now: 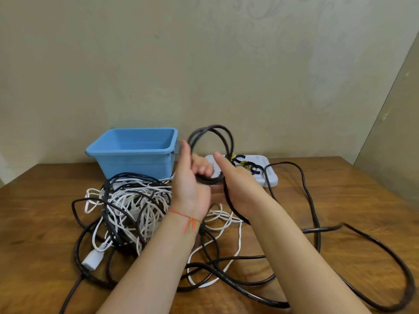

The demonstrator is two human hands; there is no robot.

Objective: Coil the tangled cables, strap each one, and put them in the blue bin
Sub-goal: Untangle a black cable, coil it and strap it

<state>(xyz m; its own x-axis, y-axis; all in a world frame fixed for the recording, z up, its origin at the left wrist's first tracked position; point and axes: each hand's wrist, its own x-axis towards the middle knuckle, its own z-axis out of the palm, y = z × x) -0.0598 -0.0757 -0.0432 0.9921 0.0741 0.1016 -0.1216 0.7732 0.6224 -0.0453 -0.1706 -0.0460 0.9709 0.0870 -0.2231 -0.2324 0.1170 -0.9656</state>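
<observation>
My left hand [192,177] grips the black rubber cable coil [212,152]; my right hand [235,177], fingers straight, guides slack that may snag the tangled white-and-black cable pile [131,200].

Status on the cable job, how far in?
Early. Done: nothing; the blue bin looks empty. In hand: left hand grips the first loops of a black cable, right hand feeding it. Left: strapping it, with straps in the white tray, then the black-and-white tangle.
</observation>
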